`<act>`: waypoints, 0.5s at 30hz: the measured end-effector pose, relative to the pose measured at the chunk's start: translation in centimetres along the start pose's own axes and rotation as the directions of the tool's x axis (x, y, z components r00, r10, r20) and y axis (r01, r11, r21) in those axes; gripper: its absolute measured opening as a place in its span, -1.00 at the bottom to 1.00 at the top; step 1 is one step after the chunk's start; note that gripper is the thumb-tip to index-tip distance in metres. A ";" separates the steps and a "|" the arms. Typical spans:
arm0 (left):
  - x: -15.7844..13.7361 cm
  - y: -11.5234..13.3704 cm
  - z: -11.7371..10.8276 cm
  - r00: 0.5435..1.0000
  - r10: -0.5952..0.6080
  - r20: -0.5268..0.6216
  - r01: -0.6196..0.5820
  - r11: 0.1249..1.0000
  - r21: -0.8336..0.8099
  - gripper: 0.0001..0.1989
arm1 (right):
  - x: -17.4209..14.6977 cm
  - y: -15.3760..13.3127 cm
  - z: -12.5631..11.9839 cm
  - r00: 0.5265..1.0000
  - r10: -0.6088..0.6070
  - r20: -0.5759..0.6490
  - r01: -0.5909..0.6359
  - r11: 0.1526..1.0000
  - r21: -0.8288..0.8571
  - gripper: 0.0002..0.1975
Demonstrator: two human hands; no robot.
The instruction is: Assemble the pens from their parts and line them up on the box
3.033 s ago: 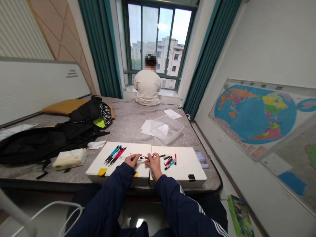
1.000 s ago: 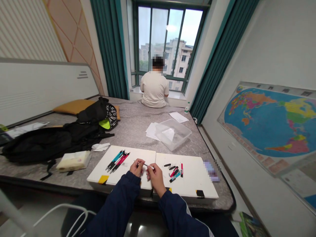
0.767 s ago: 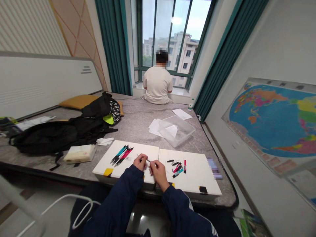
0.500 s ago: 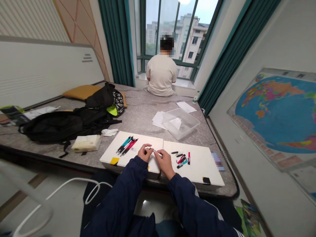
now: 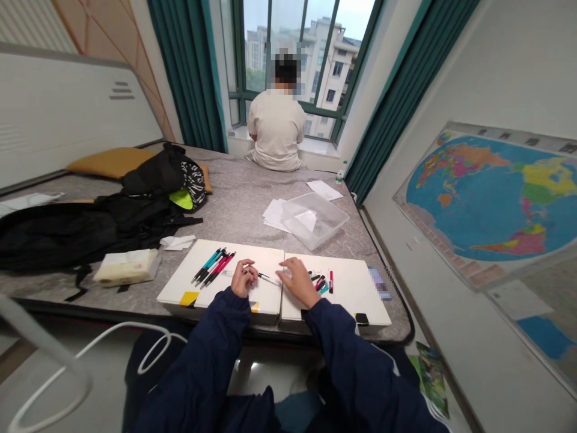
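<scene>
My left hand (image 5: 244, 278) is closed over the left white box, its fingers curled round a thin pen refill (image 5: 269, 279). The refill's dark part shows by the fingertips, and its pale shaft points right. My right hand (image 5: 298, 282) is held over the seam between the boxes, its thumb and fingers apart near the refill's far end, with nothing visible in them. A row of teal, black and red pens (image 5: 213, 267) lies left of my left hand. Short black, red and teal pen parts (image 5: 321, 282) lie right of my right hand, partly hidden by it.
Two white boxes (image 5: 360, 294) stand side by side on the grey bed (image 5: 238, 204). Behind them are a clear plastic bin (image 5: 315, 222) and paper sheets. A tissue pack (image 5: 127, 266) and black backpack (image 5: 90, 225) lie left. A person (image 5: 277, 129) sits by the window.
My hands were together on a thin piece; the right hand has let go and moved apart, fingers opened. The left hand keeps its hold. The view has turned slightly right.
</scene>
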State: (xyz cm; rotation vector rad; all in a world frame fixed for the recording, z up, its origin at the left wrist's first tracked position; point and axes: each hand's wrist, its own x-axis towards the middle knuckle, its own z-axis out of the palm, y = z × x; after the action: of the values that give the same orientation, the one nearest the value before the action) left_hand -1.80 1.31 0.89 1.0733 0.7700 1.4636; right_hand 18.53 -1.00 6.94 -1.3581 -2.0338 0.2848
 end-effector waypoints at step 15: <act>0.2 -0.2 -0.2 0.998 -0.028 0.061 0.029 0.999 -0.022 -0.58 | 3.7 3.4 -8.1 0.807 0.080 0.585 0.065 0.973 -0.223 -0.89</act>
State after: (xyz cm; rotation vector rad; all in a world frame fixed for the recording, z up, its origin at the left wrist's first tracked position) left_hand -1.95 1.57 0.67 1.0806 0.7217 1.4060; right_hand 25.30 2.31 12.82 -1.5558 -2.6478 0.5449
